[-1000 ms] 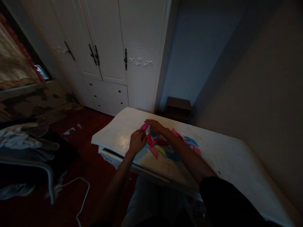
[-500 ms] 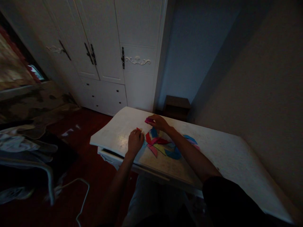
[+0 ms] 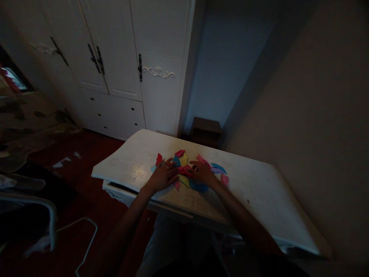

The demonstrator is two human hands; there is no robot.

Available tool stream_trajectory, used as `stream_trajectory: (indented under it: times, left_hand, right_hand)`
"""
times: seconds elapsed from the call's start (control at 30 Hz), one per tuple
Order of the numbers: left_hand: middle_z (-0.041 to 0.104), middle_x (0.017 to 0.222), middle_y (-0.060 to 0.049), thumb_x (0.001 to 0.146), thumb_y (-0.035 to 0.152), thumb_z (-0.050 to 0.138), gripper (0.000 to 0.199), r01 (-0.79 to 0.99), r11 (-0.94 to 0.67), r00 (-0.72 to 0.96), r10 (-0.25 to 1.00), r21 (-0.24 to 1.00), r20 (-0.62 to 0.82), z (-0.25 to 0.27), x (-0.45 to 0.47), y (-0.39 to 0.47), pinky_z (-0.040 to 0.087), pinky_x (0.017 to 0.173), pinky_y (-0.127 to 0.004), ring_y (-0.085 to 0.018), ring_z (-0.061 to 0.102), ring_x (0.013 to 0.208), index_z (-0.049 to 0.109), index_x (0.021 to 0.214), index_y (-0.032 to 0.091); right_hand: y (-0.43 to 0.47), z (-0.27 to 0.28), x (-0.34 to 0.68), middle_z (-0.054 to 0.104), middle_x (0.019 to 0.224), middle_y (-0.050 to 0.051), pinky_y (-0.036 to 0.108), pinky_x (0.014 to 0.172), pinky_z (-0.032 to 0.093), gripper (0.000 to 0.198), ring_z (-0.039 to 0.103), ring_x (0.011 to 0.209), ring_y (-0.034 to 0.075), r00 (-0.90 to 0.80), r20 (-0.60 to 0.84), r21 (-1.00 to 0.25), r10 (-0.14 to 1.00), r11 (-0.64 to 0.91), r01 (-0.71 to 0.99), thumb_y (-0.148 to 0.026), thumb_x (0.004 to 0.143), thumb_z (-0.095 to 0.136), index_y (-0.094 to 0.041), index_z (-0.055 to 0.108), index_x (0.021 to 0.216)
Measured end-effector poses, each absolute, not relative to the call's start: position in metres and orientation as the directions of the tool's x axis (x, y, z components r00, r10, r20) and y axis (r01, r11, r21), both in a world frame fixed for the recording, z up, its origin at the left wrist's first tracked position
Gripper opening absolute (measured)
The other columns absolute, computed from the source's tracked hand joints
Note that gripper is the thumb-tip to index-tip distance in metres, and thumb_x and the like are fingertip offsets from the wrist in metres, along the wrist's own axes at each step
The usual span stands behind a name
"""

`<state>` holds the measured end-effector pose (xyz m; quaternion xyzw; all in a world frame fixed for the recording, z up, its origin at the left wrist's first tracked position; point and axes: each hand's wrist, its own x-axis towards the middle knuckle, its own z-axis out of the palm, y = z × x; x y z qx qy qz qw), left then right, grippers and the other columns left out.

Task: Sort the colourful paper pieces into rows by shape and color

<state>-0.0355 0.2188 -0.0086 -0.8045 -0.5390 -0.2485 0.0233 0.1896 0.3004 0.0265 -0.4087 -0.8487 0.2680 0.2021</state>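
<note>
Coloured pieces (image 3: 184, 181) lie clustered on the white tabletop (image 3: 253, 182). Left hand (image 3: 161, 178): fingers spread low over the cluster, probably to steady it. Right hand (image 3: 201, 173): fingers curved at the red-pink piece (image 3: 183, 169), apparently for control. Whether either pinches cannot be told. Tabletop: scuffed. Room: dim; wardrobe (image 3: 160, 102) left, brown cabinet (image 3: 206, 124) behind.
</note>
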Motion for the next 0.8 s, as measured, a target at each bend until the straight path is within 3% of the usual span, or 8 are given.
stream_trajectory:
  times: [0.2, 0.37, 0.5, 0.63, 0.73, 0.8]
  left_hand:
    - [0.059, 0.128, -0.01, 0.092, 0.036, 0.05, 0.034, 0.916, -0.271, 0.11, 0.878, 0.295, 0.466, -0.019, -0.036, 0.223, 0.036, 0.106, -0.053, -0.03, 0.041, 0.132, 0.063, 0.122, 0.027]
    - [0.054, 0.133, -0.014, 0.092, 0.036, 0.049, 0.035, 0.948, -0.178, 0.028, 0.872, 0.264, 0.488, -0.024, -0.036, 0.223, 0.036, 0.106, -0.055, -0.034, 0.038, 0.133, 0.063, 0.12, 0.022]
    - [0.051, 0.136, -0.016, 0.093, 0.033, 0.045, 0.036, 0.941, -0.155, -0.016, 0.866, 0.3, 0.499, -0.022, -0.035, 0.222, 0.035, 0.105, -0.058, -0.035, 0.035, 0.135, 0.061, 0.123, 0.02]
    - [0.046, 0.142, -0.014, 0.094, 0.033, 0.043, 0.039, 0.949, -0.156, -0.008, 0.857, 0.274, 0.515, -0.014, -0.033, 0.218, 0.022, 0.111, -0.06, -0.032, 0.029, 0.14, 0.055, 0.129, 0.022]
    - [0.042, 0.147, -0.01, 0.093, 0.041, 0.047, 0.046, 0.92, -0.327, 0.181, 0.844, 0.216, 0.505, -0.009, -0.031, 0.215, 0.012, 0.113, -0.061, -0.031, 0.023, 0.142, 0.048, 0.136, 0.026]
    - [0.043, 0.146, -0.01, 0.09, 0.045, 0.051, 0.049, 0.88, -0.424, 0.281, 0.827, 0.212, 0.486, -0.009, -0.03, 0.215, 0.014, 0.114, -0.059, -0.031, 0.027, 0.141, 0.049, 0.135, 0.026]
  right_hand:
    - [0.294, 0.026, 0.186, 0.072, 0.089, 0.009, 0.029, 0.068, 0.05, 0.037, 0.066, 0.074, 0.018, -0.633, 0.124, -0.674, 0.764, 0.533, 0.512, -0.033, 0.088, 0.057, -0.011, 0.065, 0.116]
    - [0.288, 0.022, 0.183, 0.071, 0.105, 0.007, 0.031, 0.077, 0.051, 0.041, 0.066, 0.085, 0.019, -0.751, 0.157, -0.699, 0.642, 0.609, 0.374, -0.027, 0.083, 0.061, -0.017, 0.062, 0.123]
    - [0.288, 0.017, 0.185, 0.068, 0.115, 0.007, 0.035, 0.086, 0.05, 0.043, 0.065, 0.098, 0.02, -0.762, 0.197, -0.698, 0.617, 0.634, 0.333, -0.027, 0.086, 0.058, -0.02, 0.058, 0.128]
    - [0.301, 0.007, 0.201, 0.06, 0.128, 0.013, 0.043, 0.1, 0.042, 0.044, 0.055, 0.118, 0.024, -0.753, 0.249, -0.526, 0.609, 0.738, 0.423, -0.027, 0.086, 0.056, -0.017, 0.056, 0.129]
    - [0.312, -0.001, 0.211, 0.054, 0.134, 0.017, 0.046, 0.105, 0.036, 0.045, 0.048, 0.126, 0.027, -0.743, 0.206, -0.348, 0.637, 0.757, 0.553, -0.028, 0.085, 0.059, -0.015, 0.056, 0.128]
    - [0.315, -0.006, 0.212, 0.054, 0.134, 0.017, 0.046, 0.104, 0.037, 0.038, 0.049, 0.125, 0.027, -0.728, 0.179, -0.273, 0.662, 0.744, 0.61, -0.029, 0.088, 0.055, -0.015, 0.058, 0.124]
